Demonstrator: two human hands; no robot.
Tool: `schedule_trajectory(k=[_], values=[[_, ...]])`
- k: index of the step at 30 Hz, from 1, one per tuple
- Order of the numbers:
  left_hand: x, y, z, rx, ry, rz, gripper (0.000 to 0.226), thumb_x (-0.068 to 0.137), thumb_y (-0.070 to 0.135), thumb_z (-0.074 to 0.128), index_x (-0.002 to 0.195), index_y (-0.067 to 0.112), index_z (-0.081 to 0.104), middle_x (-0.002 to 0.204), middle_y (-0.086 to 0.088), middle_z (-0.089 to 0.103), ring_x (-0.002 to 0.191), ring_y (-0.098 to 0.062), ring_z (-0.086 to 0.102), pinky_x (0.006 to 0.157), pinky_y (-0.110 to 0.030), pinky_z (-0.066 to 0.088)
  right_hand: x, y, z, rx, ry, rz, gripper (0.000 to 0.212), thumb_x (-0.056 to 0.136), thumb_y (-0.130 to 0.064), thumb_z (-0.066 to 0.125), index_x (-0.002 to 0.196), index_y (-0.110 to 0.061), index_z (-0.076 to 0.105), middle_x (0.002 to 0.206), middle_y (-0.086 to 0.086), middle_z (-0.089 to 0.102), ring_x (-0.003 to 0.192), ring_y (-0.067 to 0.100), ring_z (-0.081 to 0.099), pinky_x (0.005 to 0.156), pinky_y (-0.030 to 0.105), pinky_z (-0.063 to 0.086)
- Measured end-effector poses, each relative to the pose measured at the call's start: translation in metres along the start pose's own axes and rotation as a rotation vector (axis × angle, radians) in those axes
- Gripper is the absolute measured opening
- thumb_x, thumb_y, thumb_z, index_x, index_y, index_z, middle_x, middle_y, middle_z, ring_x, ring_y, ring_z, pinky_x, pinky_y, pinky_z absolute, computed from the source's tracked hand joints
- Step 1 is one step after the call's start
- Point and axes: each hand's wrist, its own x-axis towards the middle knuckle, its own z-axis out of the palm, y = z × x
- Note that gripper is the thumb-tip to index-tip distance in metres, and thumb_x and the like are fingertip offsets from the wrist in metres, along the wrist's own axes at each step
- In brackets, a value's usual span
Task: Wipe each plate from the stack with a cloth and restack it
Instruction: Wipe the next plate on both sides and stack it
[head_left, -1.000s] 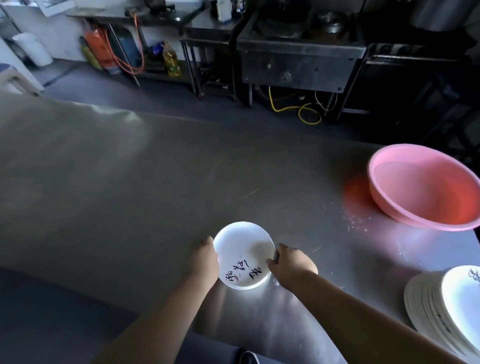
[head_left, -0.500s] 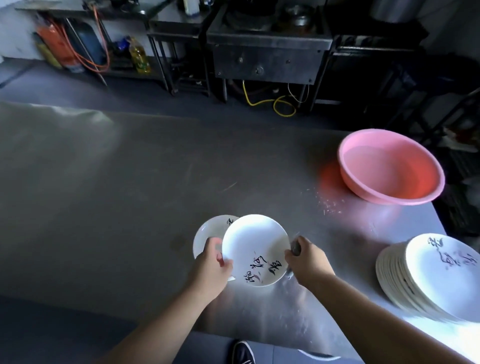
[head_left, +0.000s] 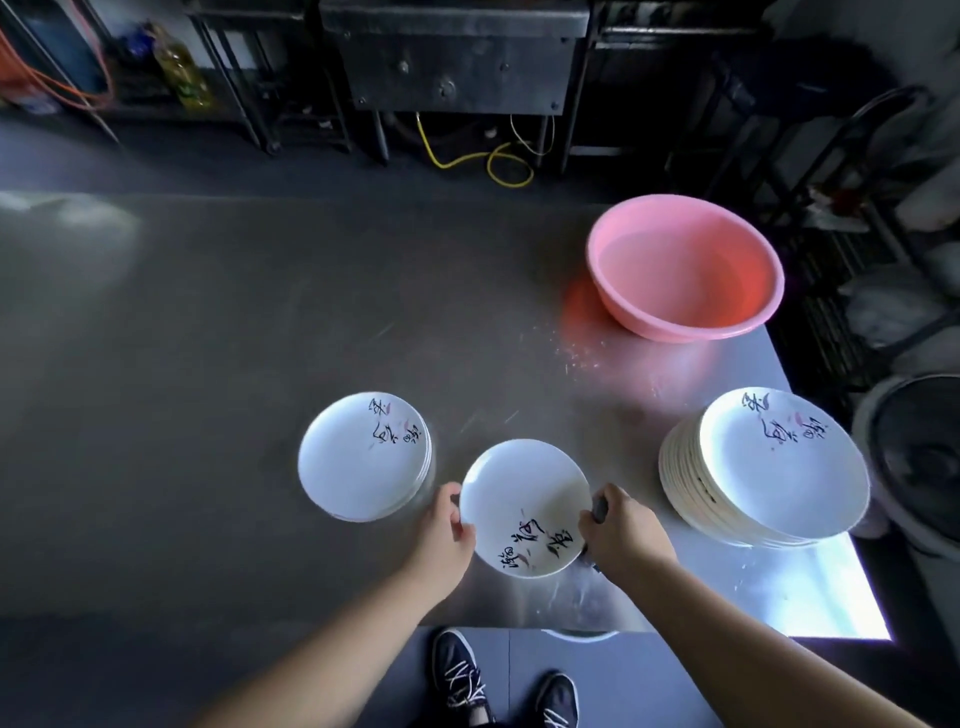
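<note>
Both hands hold one white plate (head_left: 519, 499) above the near edge of the steel table (head_left: 234, 338); the plate bears black brush lettering on its near portion and is tilted slightly. The left hand (head_left: 441, 540) grips the plate's left rim, thumb over the upper face and fingers curled beneath; the right hand (head_left: 621, 530) is closed against the right rim, pinching a dark cloth (head_left: 600, 509) of which only a small fold shows at the thumb and below the palm; how far the cloth reaches under the plate cannot be told.

To the left of the held plate, just beside it and apart, stands a low stack of plates (head_left: 363, 457) with the same lettering on the top face; to the right, near the table's right edge, stands a taller stack of plates (head_left: 763, 467), leaning so that the rims step out on its left side.

A pink basin (head_left: 685, 265) sits at the far right of the table, well apart from the hands; pale specks lie on the steel between basin and plates.

Beyond the table: a steel cooker (head_left: 452, 57), a yellow hose (head_left: 483, 161) on the floor, a bottle of yellow liquid (head_left: 182, 67) at far left. Below the table edge, two dark shoes (head_left: 462, 675) with white laces.
</note>
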Motion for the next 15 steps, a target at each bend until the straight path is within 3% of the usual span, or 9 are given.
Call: schedule_trajectory(k=[4,7,10,12,13,15], values=[[0.002,-0.004,0.005,0.100,-0.009,0.029,0.035,0.098,0.015,0.060,0.130,0.023,0.050,0.088,0.003,0.064,0.071,-0.007,0.054,0.061,-0.016,0.042,0.003,0.008,-0.002,-0.014,-0.037,-0.019,0.015,0.088,-0.032,0.057,0.083,-0.022,0.047,0.065,-0.002,0.071,0.062,0.022,0.069,0.061,0.037,0.059],[0.011,-0.015,0.009,0.257,0.038,0.085,0.047,0.094,0.025,0.066,0.138,0.026,0.051,0.090,0.012,0.066,0.086,-0.015,0.061,0.083,-0.038,0.052,0.006,0.012,-0.009,-0.059,-0.041,-0.052,0.016,0.091,-0.032,0.060,0.087,-0.021,0.048,0.068,-0.003,0.070,0.067,0.024,0.066,0.061,0.036,0.056],[0.009,-0.023,0.014,0.485,0.138,0.248,0.055,0.089,0.038,0.063,0.142,0.026,0.051,0.110,0.008,0.069,0.101,-0.023,0.064,0.093,-0.041,0.049,0.007,0.008,-0.017,-0.076,0.061,-0.130,0.015,0.096,-0.035,0.059,0.102,-0.024,0.050,0.083,-0.001,0.070,0.075,0.026,0.064,0.062,0.036,0.050],[0.006,-0.031,0.020,0.583,0.176,0.305,0.058,0.088,0.048,0.054,0.142,0.030,0.051,0.137,0.003,0.059,0.118,-0.028,0.057,0.099,-0.044,0.047,0.005,0.000,-0.018,-0.041,0.119,-0.277,0.026,0.096,-0.033,0.060,0.120,-0.025,0.053,0.109,0.003,0.069,0.094,0.029,0.062,0.076,0.037,0.049],[0.005,-0.035,0.023,0.607,0.172,0.308,0.060,0.089,0.050,0.052,0.146,0.031,0.049,0.152,0.002,0.049,0.130,-0.029,0.049,0.104,-0.047,0.042,0.004,-0.003,-0.016,-0.042,0.093,-0.368,0.042,0.096,-0.033,0.061,0.136,-0.024,0.051,0.128,0.006,0.065,0.111,0.031,0.060,0.090,0.039,0.049],[0.006,-0.044,0.029,0.610,0.174,0.328,0.064,0.094,0.049,0.049,0.155,0.030,0.043,0.169,0.000,0.031,0.149,-0.028,0.032,0.115,-0.050,0.030,0.000,-0.006,-0.008,-0.207,-0.011,-0.506,0.075,0.099,-0.043,0.057,0.164,-0.023,0.026,0.164,0.004,0.039,0.146,0.037,0.036,0.121,0.043,0.030]])
